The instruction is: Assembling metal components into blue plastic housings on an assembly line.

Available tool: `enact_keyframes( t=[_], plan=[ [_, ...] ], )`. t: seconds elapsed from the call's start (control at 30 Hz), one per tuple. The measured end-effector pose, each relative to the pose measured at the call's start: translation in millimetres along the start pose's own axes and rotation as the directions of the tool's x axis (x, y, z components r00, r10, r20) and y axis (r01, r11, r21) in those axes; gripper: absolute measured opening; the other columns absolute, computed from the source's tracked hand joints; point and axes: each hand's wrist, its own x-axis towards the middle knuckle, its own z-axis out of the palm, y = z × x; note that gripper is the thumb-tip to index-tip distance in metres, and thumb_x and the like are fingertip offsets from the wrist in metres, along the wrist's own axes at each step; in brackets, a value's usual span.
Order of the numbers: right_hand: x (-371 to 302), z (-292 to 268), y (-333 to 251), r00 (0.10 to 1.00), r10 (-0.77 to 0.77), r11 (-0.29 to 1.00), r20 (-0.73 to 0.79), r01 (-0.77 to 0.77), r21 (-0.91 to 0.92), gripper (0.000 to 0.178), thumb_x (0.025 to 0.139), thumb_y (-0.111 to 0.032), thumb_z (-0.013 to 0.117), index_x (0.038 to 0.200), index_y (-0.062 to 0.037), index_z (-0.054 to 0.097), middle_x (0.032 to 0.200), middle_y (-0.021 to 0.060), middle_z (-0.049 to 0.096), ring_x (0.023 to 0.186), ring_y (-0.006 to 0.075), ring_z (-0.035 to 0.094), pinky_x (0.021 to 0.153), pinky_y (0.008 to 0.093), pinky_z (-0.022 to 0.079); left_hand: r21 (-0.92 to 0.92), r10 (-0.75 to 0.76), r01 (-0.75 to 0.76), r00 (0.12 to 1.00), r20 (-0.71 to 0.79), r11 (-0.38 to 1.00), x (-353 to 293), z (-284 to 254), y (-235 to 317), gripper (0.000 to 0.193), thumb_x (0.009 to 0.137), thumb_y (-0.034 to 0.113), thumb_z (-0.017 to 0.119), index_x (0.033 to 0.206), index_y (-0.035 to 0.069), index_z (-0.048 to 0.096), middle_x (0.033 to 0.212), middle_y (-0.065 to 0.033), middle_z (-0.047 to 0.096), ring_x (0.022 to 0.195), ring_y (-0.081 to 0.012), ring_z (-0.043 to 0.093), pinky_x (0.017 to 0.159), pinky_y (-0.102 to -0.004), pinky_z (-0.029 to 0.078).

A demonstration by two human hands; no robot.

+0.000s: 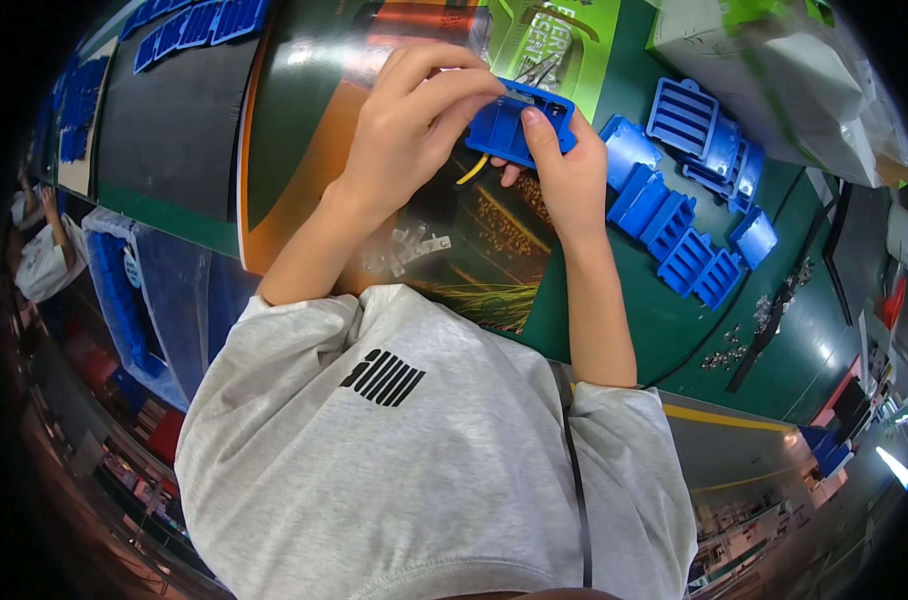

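Note:
A small blue plastic case [502, 132] with shallow compartments is held up over the table. My right hand [578, 168] grips its right end, the thumb lying across its face and the fingers underneath. At the case's upper left edge, the thumb and forefinger of my left hand [406, 122] are pinched together; whatever sits between the fingertips is too small to make out. Under the case a short yellow strip [472, 170] shows. Small clear plastic pieces [406, 248] lie in a loose pile below my left wrist, on a glossy printed sheet [304, 190].
Several more blue cases [666, 222] lie in a cluster right of my right hand. Beyond them stands a white and green bag [774, 75]. Small metal parts [726, 352] are scattered at the right. More blue cases [199, 28] sit on a black mat [184, 120] at the far left.

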Motion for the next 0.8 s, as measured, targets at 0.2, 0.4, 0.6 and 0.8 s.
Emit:
enact_keyframes(
  t=[0.2,0.4,0.6,0.8],
  plan=[
    [-3.0,-0.6,1.4,1.000,0.023,1.000,0.007,-0.022,-0.019,0.032,0.091,-0.020,0.059,0.110,0.0055,0.051,0.080,0.0080,0.062,0.060,0.0115,0.060,0.047,0.0214,0.045,-0.048,-0.071,0.072,0.997,0.018,0.996,-5.4,7.8,-2.4,0.018,0.071,0.000,0.070,0.088,0.005,0.066,0.090,-0.0064,0.060,0.082,-0.0255,0.056,0.071,-0.0333,0.047],
    [-4.1,-1.6,2.8,1.000,0.004,1.000,0.006,-0.003,-0.022,0.035,0.090,-0.019,0.061,0.112,0.0053,0.051,0.082,0.0083,0.062,0.062,0.0111,0.059,0.050,0.0217,0.046,-0.140,-0.180,0.184,0.983,0.046,0.973,-3.6,8.6,7.5,0.014,0.075,-0.001,0.068,0.088,0.005,0.066,0.092,-0.0075,0.061,0.084,-0.0226,0.059,0.070,-0.0296,0.049],
    [-8.8,2.6,4.6,0.997,-0.068,0.997,-0.030,0.066,-0.040,0.036,0.088,-0.019,0.065,0.113,0.0033,0.053,0.086,0.0056,0.061,0.065,0.0088,0.057,0.055,0.0212,0.047,-0.611,-0.552,0.567,0.798,0.241,0.553,-6.8,9.5,14.6,0.020,0.084,0.010,0.066,0.103,0.003,0.063,0.098,-0.0058,0.062,0.090,-0.0133,0.060,0.074,-0.0260,0.051],
    [-8.0,-2.4,16.9,0.957,-0.285,0.944,-0.043,0.273,-0.183,0.036,0.081,-0.027,0.073,0.099,0.0000,0.059,0.083,0.0033,0.060,0.069,0.0101,0.055,0.063,0.0244,0.047,-0.505,-0.494,0.628,0.778,0.389,0.592,-10.7,4.8,12.8,0.021,0.084,0.010,0.065,0.103,0.001,0.061,0.092,-0.0061,0.061,0.088,-0.0137,0.058,0.078,-0.0268,0.048]
  ],
)
